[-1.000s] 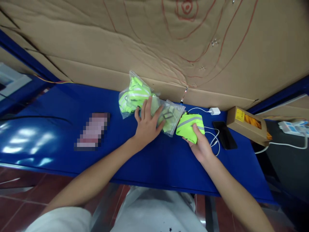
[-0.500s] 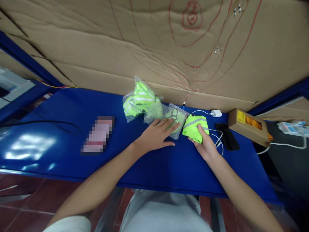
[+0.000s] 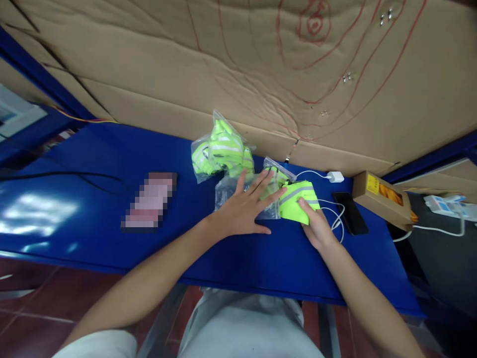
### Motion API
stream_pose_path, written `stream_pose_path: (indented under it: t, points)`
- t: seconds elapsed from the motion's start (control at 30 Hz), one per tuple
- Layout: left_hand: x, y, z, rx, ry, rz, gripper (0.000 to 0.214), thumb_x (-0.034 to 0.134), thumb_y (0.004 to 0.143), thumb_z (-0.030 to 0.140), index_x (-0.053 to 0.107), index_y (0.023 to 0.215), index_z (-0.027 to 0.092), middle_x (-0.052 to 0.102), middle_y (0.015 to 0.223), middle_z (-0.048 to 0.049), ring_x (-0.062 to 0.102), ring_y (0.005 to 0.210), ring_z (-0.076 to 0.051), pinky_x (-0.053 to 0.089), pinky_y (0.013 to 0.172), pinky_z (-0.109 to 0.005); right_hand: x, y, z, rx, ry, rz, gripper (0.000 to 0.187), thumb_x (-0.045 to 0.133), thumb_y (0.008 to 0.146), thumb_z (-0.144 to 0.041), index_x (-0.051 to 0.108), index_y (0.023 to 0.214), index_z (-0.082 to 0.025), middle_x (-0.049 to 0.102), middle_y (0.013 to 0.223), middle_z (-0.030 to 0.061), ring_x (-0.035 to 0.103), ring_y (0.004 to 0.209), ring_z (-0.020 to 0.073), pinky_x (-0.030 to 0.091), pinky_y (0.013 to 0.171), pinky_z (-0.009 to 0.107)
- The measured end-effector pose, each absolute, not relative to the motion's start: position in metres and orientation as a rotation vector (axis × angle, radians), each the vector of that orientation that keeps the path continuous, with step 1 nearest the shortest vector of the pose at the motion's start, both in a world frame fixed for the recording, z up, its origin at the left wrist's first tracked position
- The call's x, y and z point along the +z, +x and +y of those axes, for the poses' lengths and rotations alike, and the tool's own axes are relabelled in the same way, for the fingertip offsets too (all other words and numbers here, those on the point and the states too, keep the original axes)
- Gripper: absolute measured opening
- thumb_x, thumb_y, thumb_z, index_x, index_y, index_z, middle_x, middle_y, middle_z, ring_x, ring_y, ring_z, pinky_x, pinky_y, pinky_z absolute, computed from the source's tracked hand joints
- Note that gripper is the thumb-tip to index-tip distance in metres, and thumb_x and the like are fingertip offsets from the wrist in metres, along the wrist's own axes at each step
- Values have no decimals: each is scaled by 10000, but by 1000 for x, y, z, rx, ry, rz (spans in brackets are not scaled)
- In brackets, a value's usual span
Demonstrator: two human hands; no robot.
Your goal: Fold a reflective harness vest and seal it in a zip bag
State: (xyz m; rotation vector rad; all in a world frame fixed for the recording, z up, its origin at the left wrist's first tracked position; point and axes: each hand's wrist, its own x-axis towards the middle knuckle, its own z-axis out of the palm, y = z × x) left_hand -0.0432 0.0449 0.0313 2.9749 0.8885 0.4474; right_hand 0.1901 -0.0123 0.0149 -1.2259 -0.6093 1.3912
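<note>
My right hand (image 3: 316,223) grips a folded neon-yellow reflective vest (image 3: 298,200) with grey stripes, thumb on top and fingers beneath. My left hand (image 3: 244,209) is spread palm down over a clear plastic bag (image 3: 227,190) on the tabletop, its fingertips reaching toward the vest's left edge. Yellow-green material and a dark line show near the bag's zip end, partly covered by my fingers. Behind my left hand, a pile of bagged neon-yellow reflective items (image 3: 225,144) leans near the cardboard wall.
A blurred-out phone-like object (image 3: 149,201) lies at left on the blue table (image 3: 112,154). To the right are a white charger (image 3: 335,177) with cable, a black phone (image 3: 350,214) and a cardboard box (image 3: 383,199) with orange contents. A cardboard wall (image 3: 149,74) stands behind.
The vest in my right hand has shifted slightly left, up to the bag. My left hand's fingers have spread wider, and more of the clear bag shows beside it. The view has shifted slightly.
</note>
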Motion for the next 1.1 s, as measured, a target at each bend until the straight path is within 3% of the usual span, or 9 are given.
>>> stream_pose_path:
  t: [0.13,0.37,0.67,0.77,0.93,1.1]
  points:
    - [23,-43,50,461,2838,1014,1255,659,734,835,90,1669,222,43,1717,-261,67,1586,-475,-49,1178,-758,16,190,-16,1478,-1228,-641,595,892,760,-414,693,1282,-209,746,1269,84,706,1184,306,608,984,406]
    - [18,-44,57,498,2768,1006,1197,626,774,829,108,1665,222,339,1637,-222,284,1535,-408,-80,1206,-713,17,196,-18,1561,-1198,-702,629,899,743,-415,690,1302,-215,750,1257,93,733,1114,317,599,984,438]
    - [23,-40,53,703,2853,863,1116,558,779,873,302,1613,177,456,1556,-217,400,1465,-392,-45,1250,-646,31,217,-20,1549,-1206,-758,625,902,700,-503,726,1223,-207,769,1198,110,741,1078,345,606,930,458]
    - [22,-38,51,766,2877,830,1114,557,770,882,326,1597,173,471,1541,-223,413,1456,-390,-27,1253,-641,34,223,-21,1645,-1277,-909,585,904,706,-472,738,1196,-199,785,1143,105,764,991,319,610,878,425]
    - [19,-37,48,782,2908,772,1068,535,798,869,339,1590,180,522,1486,-216,443,1433,-376,-7,1255,-638,39,222,-21,1705,-1278,-1062,578,888,744,-404,684,1262,-248,773,1171,49,752,1012,241,596,849,326]
    - [16,-33,43,669,2959,686,1075,559,819,832,276,1621,175,536,1467,-209,460,1413,-384,39,1259,-647,40,224,-20,1712,-1360,-1253,533,890,730,-393,698,1196,-220,766,1028,22,732,888,194,595,764,292]
